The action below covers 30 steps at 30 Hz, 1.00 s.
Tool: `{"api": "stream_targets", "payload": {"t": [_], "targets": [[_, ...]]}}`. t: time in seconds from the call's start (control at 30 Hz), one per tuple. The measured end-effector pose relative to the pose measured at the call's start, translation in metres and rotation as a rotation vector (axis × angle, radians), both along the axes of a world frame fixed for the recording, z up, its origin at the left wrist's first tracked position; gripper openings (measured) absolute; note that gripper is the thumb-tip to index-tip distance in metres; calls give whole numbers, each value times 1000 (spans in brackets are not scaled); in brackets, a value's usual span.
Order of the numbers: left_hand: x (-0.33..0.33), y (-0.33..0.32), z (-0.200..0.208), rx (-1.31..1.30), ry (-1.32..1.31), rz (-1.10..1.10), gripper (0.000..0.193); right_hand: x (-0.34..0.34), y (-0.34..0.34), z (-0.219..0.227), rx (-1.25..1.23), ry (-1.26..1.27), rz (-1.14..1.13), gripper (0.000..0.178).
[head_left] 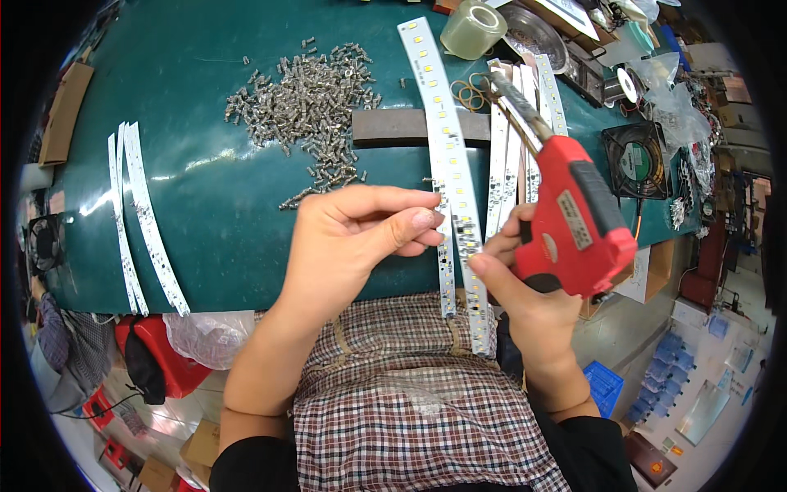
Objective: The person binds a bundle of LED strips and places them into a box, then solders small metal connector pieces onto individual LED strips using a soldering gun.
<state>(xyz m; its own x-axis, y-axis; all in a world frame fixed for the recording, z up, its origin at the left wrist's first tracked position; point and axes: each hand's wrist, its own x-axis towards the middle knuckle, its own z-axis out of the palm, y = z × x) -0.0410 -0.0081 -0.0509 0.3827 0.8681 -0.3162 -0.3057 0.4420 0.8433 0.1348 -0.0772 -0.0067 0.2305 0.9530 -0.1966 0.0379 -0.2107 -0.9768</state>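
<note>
Currently, the right hand (537, 307) is grasping the red gun-shaped tool (566, 217) right of the grey bar (389, 127), its thumb touching 1 white LED strip (443, 111) crossing that bar. The left hand (340, 238) is pinching nearside of the bar; any held item is not showing. Ideally, be steadying the strip, keeping the left hand clear of the tool's metal rod (535, 123).

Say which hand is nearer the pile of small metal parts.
Left: the left hand is just below the pile; the right hand, holding the red tool, is farther off, lower right.
</note>
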Motion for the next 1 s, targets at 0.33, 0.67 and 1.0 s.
{"api": "stream_targets", "payload": {"t": [0.33, 0.67, 1.0], "targets": [[7, -6, -12, -96, -79, -10, 19, -1, 1, -14, -48, 77, -37, 47], [9, -5, -10, -97, -100, -16, 19, 1, 1, -15, 3, 109, -47, 45], [3, -3, -8, -87, -84, -97, 19, 5, -1, -15, -16, 149, -14, 45]]}}
